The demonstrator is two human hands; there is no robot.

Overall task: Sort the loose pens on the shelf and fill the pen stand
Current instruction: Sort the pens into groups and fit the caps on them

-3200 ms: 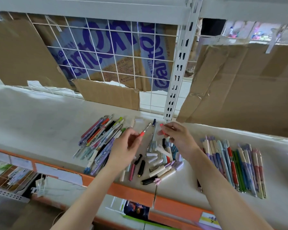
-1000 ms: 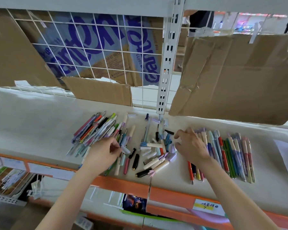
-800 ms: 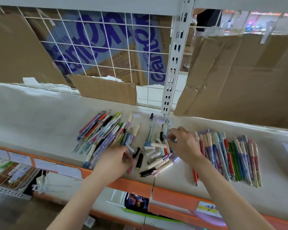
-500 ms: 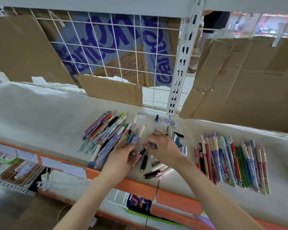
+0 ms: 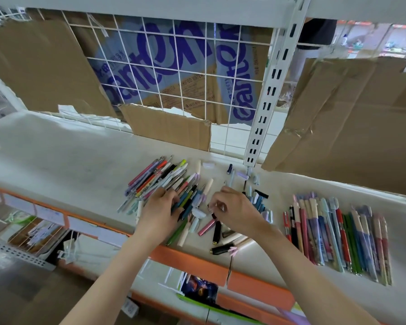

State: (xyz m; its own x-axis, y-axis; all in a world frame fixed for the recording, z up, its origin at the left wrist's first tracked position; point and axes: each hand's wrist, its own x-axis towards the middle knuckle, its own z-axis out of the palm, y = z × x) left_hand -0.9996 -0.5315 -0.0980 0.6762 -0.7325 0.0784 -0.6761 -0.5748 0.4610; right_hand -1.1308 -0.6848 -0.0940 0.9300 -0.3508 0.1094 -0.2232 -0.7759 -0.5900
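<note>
Pens (image 5: 164, 184), slim plastic sticks, lie under left hand (image 5: 159, 209).

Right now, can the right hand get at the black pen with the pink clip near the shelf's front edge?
Probably yes. The black pen lies in the open just below the right hand, with nothing over it; a short pull back toward the orange edge should do. Its fingers look curled on something small, so it may need to drop that first.

- White shelf (image 5: 56, 160) edged by an orange front strip (image 5: 256, 285).
- Brown cardboard (image 5: 352, 127) right; far carton (image 5: 174, 66) printed with purple-blue lettering behind a white wire grid (image 5: 192, 43).
- Left pens (image 5: 155, 179): pink, orange, black, yellow-green.
- Right pens (image 5: 338, 233): red, green, lilac, pale blue.
</note>
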